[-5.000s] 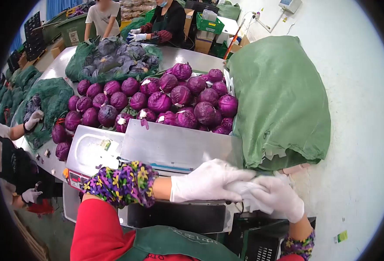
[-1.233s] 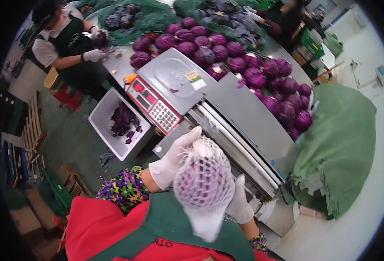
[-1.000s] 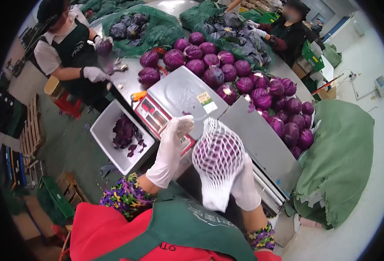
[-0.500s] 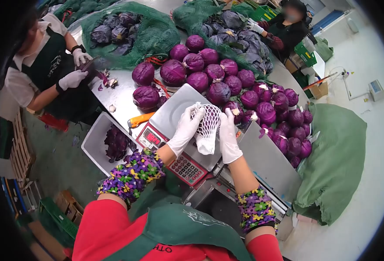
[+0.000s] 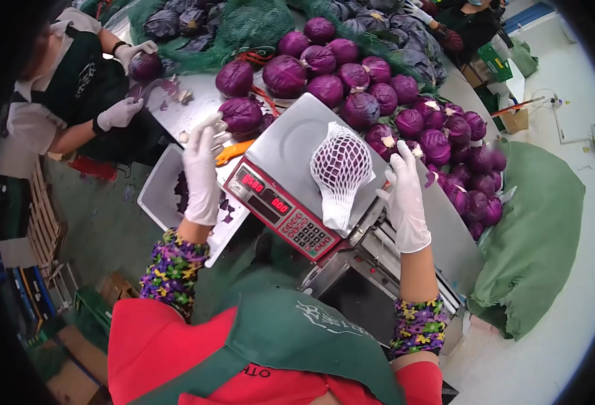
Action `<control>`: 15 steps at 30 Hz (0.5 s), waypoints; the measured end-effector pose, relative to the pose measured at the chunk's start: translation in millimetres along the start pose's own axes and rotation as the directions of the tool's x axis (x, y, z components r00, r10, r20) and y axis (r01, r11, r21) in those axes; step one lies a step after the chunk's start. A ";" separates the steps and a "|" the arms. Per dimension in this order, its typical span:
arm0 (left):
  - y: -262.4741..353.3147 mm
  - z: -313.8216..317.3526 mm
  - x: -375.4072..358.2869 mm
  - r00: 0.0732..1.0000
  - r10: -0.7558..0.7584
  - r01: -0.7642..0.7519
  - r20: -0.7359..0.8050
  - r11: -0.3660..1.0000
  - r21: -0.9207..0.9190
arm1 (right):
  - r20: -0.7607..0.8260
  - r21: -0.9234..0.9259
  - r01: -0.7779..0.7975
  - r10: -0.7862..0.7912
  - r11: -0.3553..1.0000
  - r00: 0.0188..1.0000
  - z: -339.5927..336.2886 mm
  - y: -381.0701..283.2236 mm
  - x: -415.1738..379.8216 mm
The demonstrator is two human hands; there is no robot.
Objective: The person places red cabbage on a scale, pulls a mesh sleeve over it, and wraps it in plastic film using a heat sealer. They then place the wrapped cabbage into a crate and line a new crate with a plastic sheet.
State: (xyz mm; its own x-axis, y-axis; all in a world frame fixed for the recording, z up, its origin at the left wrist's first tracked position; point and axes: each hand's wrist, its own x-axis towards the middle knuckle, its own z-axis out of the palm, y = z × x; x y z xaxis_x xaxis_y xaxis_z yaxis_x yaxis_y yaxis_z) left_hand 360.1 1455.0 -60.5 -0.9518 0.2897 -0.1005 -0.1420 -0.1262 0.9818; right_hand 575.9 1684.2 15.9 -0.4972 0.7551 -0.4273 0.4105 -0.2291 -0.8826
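A red cabbage (image 5: 341, 165) in a white foam net sleeve lies on the steel pan of a red digital scale (image 5: 280, 145), the loose net end toward me. My left hand (image 5: 204, 169), in a white glove, is raised left of the scale with fingers apart and nothing in them. To the right of the cabbage, my gloved right hand (image 5: 406, 199) is also open and apart from it. Red digits glow on the scale's display (image 5: 264, 191). Several bare red cabbages (image 5: 324, 91) are heaped just behind the scale.
At left a co-worker's gloved hands hold a red cabbage (image 5: 146, 68) and a knife. A white bin (image 5: 156, 185) with purple leaves stands below the table edge. An orange-handled tool (image 5: 233, 152) lies by the scale. Green net sacks (image 5: 257, 27) are behind; a green sack (image 5: 533, 229) stands right.
Both my hands have let go of the netted cabbage and moved apart, leaving it on the scale pan. The display digits differ. The co-worker's hands have spread apart.
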 end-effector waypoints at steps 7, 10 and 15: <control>-38.3 143.1 -62.7 0.872 0.150 -0.143 0.465 0.988 -0.050 | 0.125 0.018 0.013 -0.015 1.000 0.992 30.4 10.4 -4.7; -29.9 172.0 -91.2 0.858 0.102 -0.082 0.504 0.995 -0.061 | 0.115 0.061 0.292 -0.297 0.955 0.948 -29.1 5.9 -35.3; -17.7 261.9 -164.5 0.703 0.142 -0.139 0.697 0.988 -0.062 | -0.004 -0.034 0.315 -0.315 0.949 0.949 -156.8 35.2 -67.0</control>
State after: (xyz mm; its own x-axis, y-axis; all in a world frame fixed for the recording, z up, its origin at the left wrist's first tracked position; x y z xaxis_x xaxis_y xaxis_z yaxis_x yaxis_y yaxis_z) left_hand 590.5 1658.1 -19.1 -0.5002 0.8468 0.1812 -0.0251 -0.2233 0.9744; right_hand 743.5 1721.8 44.2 -0.5979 0.7915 -0.1266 0.2586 0.0409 -0.9651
